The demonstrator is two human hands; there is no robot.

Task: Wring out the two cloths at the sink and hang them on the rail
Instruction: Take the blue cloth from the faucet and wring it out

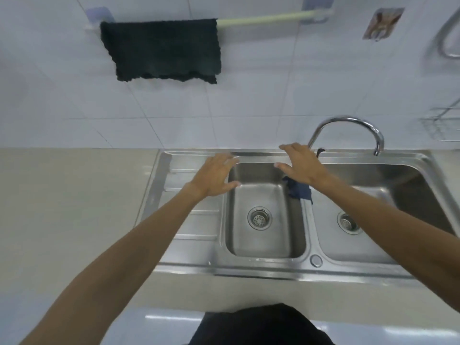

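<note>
A dark cloth (161, 49) hangs spread over the left half of the pale green rail (261, 19) on the tiled wall. A second, dark blue cloth (298, 191) lies draped over the divider between the two basins of the steel sink (249, 266), partly hidden under my right wrist. My left hand (216, 176) hovers over the left basin's far left corner, fingers spread, holding nothing. Above the divider, my right hand (302, 164) is spread with fingers apart, just over the blue cloth; no grip on it shows.
A curved chrome tap (348, 122) arches over the right basin. Beige countertop (69, 207) extends to the left of the sink. A wire rack (443, 125) and a metal loop (445, 38) hang at the right wall, beside a small picture (383, 23).
</note>
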